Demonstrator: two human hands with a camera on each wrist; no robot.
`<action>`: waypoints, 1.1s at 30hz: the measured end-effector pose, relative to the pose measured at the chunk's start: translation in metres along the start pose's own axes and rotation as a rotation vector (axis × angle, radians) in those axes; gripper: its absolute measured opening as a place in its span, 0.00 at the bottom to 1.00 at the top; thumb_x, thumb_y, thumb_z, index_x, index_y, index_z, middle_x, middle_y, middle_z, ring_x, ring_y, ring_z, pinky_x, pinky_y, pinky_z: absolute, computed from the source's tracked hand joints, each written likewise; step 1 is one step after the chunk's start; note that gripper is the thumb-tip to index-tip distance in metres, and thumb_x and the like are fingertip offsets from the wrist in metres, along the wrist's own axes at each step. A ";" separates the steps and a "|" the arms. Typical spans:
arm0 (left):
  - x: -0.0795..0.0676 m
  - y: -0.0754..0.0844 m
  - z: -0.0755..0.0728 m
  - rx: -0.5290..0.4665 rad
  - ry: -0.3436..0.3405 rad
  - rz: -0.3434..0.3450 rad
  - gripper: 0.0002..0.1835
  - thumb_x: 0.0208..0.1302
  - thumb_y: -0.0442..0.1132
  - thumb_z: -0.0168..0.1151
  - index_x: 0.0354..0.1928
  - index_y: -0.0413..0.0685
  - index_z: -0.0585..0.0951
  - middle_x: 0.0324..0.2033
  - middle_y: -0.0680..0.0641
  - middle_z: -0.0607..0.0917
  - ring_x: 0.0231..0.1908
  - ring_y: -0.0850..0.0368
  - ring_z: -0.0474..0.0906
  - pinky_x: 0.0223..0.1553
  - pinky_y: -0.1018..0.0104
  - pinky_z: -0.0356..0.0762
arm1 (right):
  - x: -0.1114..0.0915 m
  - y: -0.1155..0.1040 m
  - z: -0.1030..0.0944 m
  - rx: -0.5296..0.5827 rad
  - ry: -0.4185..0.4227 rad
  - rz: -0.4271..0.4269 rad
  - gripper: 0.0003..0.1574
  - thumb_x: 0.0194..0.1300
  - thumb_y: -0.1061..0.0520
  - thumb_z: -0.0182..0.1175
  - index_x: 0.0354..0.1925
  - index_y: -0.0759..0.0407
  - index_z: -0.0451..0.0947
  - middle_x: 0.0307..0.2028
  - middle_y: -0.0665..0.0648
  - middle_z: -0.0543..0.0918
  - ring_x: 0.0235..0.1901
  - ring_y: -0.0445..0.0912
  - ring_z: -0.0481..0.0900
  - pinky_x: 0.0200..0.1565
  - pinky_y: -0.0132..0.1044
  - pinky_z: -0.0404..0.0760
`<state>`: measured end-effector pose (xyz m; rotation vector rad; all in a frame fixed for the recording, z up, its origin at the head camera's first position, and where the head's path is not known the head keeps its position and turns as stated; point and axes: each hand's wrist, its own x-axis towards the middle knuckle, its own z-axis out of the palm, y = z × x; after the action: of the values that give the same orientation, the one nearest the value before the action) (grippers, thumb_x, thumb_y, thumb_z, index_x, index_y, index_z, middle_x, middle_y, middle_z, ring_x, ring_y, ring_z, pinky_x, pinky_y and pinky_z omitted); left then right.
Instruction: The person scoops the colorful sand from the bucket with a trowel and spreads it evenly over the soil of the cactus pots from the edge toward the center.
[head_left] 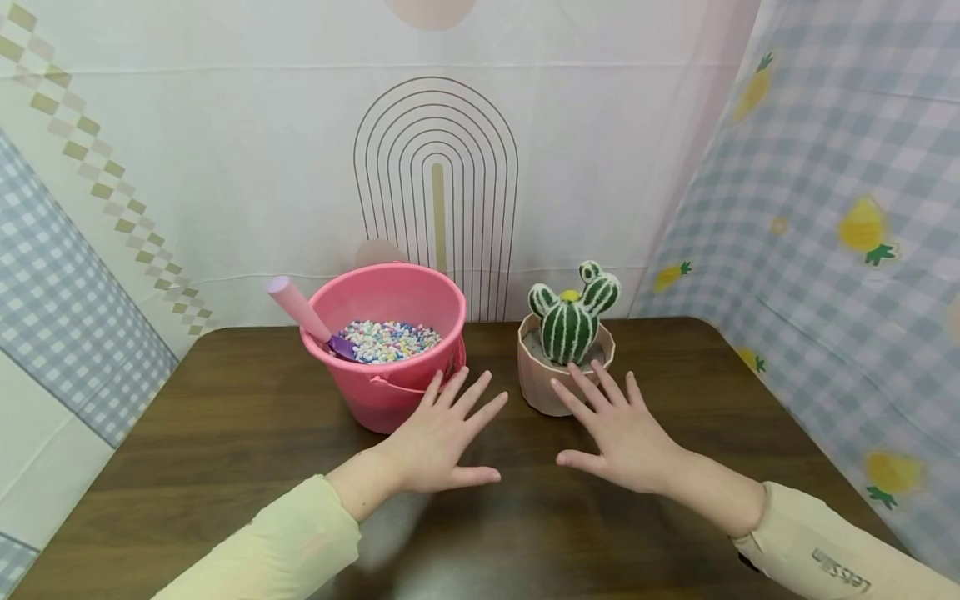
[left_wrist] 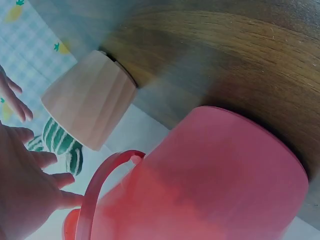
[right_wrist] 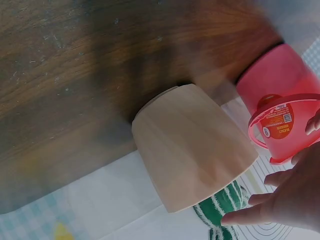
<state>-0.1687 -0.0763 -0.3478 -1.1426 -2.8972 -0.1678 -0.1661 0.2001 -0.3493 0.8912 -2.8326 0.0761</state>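
Both hands hover over the table with fingers spread and nothing held. The left hand [head_left: 435, 442] is just in front of a pink bucket [head_left: 375, 400], its fingertips overlapping the bucket's side and handle in the head view. Inside the bucket lie many small multicoloured pellets [head_left: 390, 342], with a purple scoop [head_left: 298, 310] with a pink handle leaning on the rim. My right hand [head_left: 630, 433] is before a pale pink faceted pot [head_left: 543, 383], its fingertips overlapping the pot's front rim. A green and white knitted cactus [head_left: 568, 329] stands upright in grey filling in that pot.
The dark wooden table [head_left: 480, 542] carries the bucket at left and the pot at right, both near its back edge. Behind hangs a white patterned cloth [head_left: 600, 167]; a checked cloth [head_left: 840, 317] with lemons or pineapples hangs along the right side.
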 end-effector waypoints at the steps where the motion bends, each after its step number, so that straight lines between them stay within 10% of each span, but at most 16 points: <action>1: 0.000 0.000 0.000 -0.004 0.004 0.002 0.47 0.56 0.71 0.50 0.73 0.60 0.50 0.74 0.46 0.47 0.73 0.41 0.40 0.70 0.40 0.38 | 0.000 0.000 0.000 -0.003 0.001 -0.001 0.53 0.57 0.26 0.51 0.72 0.48 0.51 0.72 0.61 0.53 0.71 0.64 0.46 0.62 0.73 0.48; 7: -0.009 -0.003 -0.009 0.010 0.165 0.064 0.45 0.56 0.68 0.53 0.72 0.58 0.55 0.73 0.45 0.53 0.72 0.41 0.45 0.71 0.41 0.43 | 0.006 -0.002 -0.004 -0.004 0.016 0.003 0.52 0.57 0.28 0.53 0.72 0.49 0.52 0.71 0.62 0.55 0.70 0.64 0.48 0.64 0.69 0.48; 15: -0.031 -0.026 -0.025 0.031 0.813 0.144 0.34 0.60 0.64 0.52 0.55 0.43 0.75 0.55 0.40 0.76 0.57 0.43 0.69 0.58 0.46 0.69 | 0.031 -0.008 -0.022 0.053 0.158 -0.033 0.46 0.58 0.34 0.57 0.68 0.55 0.60 0.66 0.64 0.65 0.66 0.62 0.59 0.63 0.63 0.59; 26: -0.069 -0.079 -0.026 -0.007 1.233 -0.138 0.31 0.61 0.58 0.51 0.45 0.33 0.77 0.43 0.34 0.80 0.45 0.39 0.73 0.51 0.57 0.70 | 0.064 -0.019 -0.040 0.161 0.249 -0.044 0.38 0.61 0.39 0.57 0.62 0.59 0.69 0.59 0.62 0.74 0.60 0.57 0.68 0.62 0.53 0.65; 33: -0.082 -0.105 -0.021 -0.458 1.172 -0.514 0.23 0.59 0.38 0.59 0.53 0.31 0.70 0.46 0.35 0.74 0.45 0.55 0.70 0.45 0.80 0.65 | 0.080 -0.028 -0.046 0.259 0.231 -0.007 0.34 0.64 0.40 0.55 0.61 0.58 0.70 0.57 0.59 0.76 0.59 0.55 0.69 0.62 0.52 0.66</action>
<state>-0.1806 -0.2102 -0.3412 -0.0935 -1.9834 -1.1013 -0.2081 0.1364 -0.2896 0.8762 -2.6408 0.5206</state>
